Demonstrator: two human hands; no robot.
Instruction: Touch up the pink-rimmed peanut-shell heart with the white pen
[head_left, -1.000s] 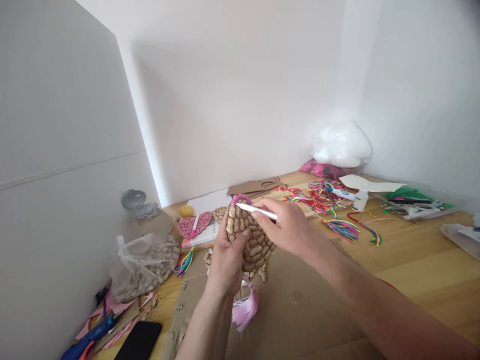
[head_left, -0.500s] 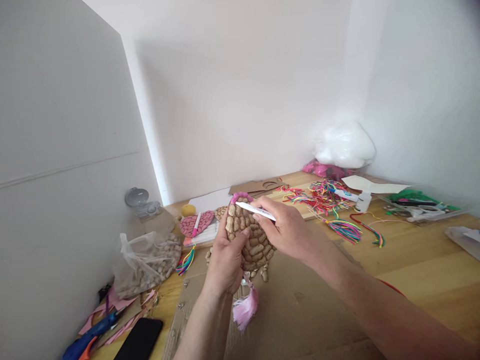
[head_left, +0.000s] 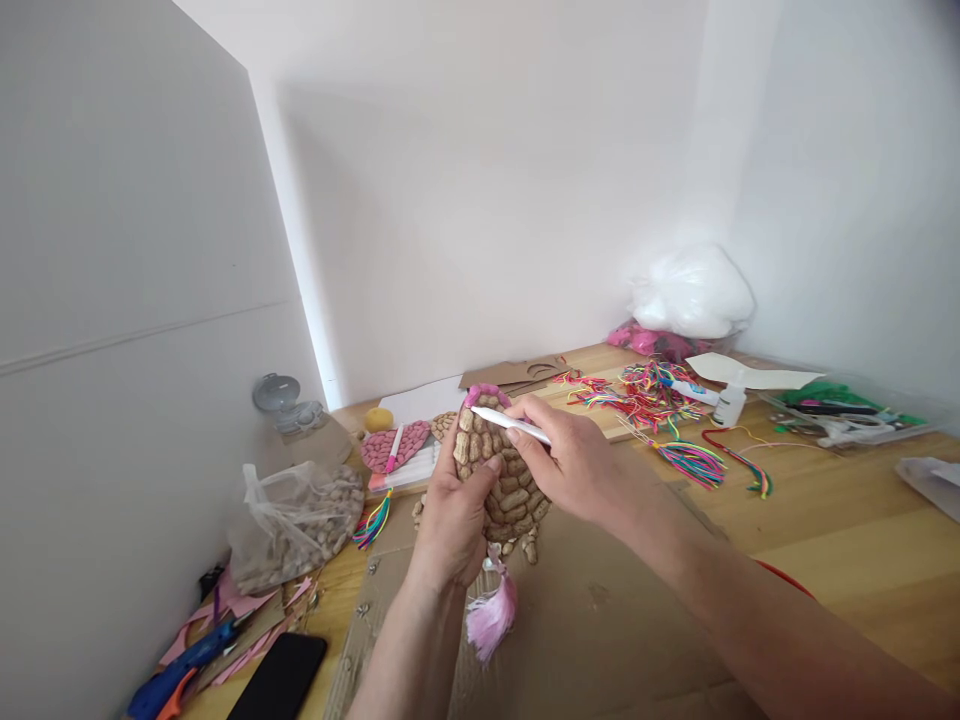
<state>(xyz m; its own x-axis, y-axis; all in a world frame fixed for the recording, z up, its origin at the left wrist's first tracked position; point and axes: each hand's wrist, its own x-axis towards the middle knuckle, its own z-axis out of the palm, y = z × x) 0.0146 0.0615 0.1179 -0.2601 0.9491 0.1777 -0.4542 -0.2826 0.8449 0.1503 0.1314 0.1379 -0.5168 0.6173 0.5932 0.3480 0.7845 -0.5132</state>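
Holding a flat tan shape made of peanut shells (head_left: 501, 480) up over the brown cardboard sheet (head_left: 600, 620), the left hand (head_left: 450, 525) has its fingers curled around the shape's left edge. The right hand (head_left: 574, 460) pinches a thin white pen (head_left: 510, 424), and the pen's tip touches the pink top edge of the shape. A fluffy pink tassel (head_left: 491, 618) hangs from the bottom of the shape. At 9 o'clock from the hands sits a clear plastic bag (head_left: 292, 525) full of peanuts. At 3 o'clock, far off, a clear tray (head_left: 847, 415) holds green and white bits I cannot make out. Near 11 o'clock lies a pink heart shape (head_left: 391, 447). Bright rainbow strings (head_left: 652, 400) are piled at 1 o'clock, beside a small white bottle (head_left: 729, 404). A blue glue gun (head_left: 184, 665) and a black phone (head_left: 283, 682) lie at 8 o'clock. A white wall stands close on the left, and the wooden table (head_left: 840, 530) has open room at 4 o'clock.
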